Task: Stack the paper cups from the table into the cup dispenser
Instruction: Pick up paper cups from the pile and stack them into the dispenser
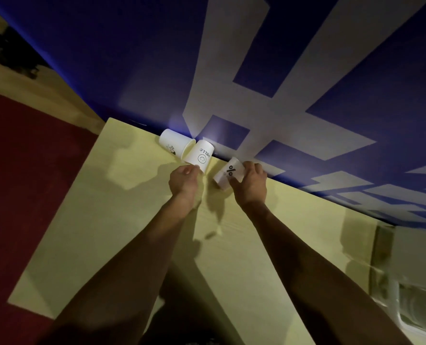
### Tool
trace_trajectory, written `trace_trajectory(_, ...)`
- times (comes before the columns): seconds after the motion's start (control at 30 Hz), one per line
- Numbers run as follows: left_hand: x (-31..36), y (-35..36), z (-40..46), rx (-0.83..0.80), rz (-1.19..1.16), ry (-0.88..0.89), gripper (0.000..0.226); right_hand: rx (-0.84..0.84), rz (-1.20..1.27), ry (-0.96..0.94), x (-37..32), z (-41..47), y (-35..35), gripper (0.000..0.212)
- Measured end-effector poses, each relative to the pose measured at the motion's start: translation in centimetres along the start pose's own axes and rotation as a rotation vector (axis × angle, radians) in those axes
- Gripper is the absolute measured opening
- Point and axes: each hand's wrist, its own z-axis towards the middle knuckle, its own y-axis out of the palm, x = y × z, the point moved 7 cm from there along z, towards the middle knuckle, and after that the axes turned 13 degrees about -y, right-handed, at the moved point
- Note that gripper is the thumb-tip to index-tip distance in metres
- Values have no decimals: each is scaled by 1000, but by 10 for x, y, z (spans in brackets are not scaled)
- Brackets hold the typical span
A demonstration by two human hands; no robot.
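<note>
The right hand covers the near side and rim of the percent-sign cup, so the cup's mouth cannot be seen; its fingers wrap over the far side. The left hand hides the lower rim of the HELLO cup, and how its fingers meet the rim is too small to tell. Behind the HELLO cup, the third cup is partly blocked, its print too small to read. Right of the percent-sign cup, past the desk, a pale blurred object is cut off by the picture's edge. Both forearms run off the bottom edge.
</note>
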Motion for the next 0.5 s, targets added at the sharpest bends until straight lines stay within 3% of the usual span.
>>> trace_trajectory(0.13,14,5,-3,-4,153,112,12,52,-11,-54,-13,-2,-7,30)
trace_trajectory(0.37,43,1,-65,261,1061,802,22,109,-258,-283,-27,-29,-20,17)
trace_trajectory(0.5,27,5,-69,235,1301,827,28,57,-311,-309,-20,-40,-13,23)
